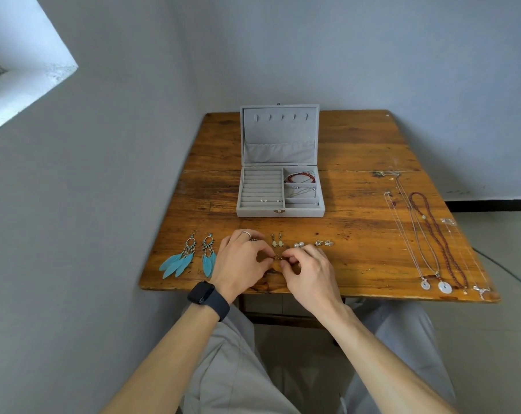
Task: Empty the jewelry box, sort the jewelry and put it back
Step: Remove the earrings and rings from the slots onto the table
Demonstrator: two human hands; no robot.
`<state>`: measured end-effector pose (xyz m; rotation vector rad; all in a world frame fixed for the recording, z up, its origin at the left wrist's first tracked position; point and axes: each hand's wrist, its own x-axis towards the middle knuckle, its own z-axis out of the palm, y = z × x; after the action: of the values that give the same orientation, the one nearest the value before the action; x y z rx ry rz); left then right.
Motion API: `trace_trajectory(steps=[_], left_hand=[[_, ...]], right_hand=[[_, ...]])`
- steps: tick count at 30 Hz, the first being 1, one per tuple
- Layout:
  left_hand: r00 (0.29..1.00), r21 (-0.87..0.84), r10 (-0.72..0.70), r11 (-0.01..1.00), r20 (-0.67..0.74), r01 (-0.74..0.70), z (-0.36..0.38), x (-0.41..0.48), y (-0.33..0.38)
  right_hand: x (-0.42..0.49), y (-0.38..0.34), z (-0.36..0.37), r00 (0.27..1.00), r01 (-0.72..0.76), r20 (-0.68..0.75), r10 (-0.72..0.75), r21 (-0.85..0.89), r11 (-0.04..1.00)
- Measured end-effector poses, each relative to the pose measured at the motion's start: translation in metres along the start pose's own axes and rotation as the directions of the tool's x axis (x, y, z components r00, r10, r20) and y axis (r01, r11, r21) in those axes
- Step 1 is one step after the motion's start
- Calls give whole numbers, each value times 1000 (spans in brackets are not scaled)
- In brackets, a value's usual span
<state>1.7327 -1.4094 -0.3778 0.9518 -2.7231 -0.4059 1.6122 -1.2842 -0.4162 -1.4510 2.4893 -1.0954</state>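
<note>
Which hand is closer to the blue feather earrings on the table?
Left. The left hand sits just right of the blue feather earrings; the right hand is farther right, beyond the left one. Both pinch a small earring between them.

The jewelry box [280, 211] is grey. The table [358, 162] is brown with dark streaks. Left, the feather earrings [178, 261] are blue. Right, the bead necklace [435, 234] is dark red.
</note>
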Motion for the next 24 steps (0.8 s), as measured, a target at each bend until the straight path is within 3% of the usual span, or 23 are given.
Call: trace_trajectory(steps=[24], left_hand=[[998, 94, 49, 995, -46, -45, 4, 0, 4]], right_hand=[[-1, -5, 7, 998, 1, -70, -4, -29, 1000]])
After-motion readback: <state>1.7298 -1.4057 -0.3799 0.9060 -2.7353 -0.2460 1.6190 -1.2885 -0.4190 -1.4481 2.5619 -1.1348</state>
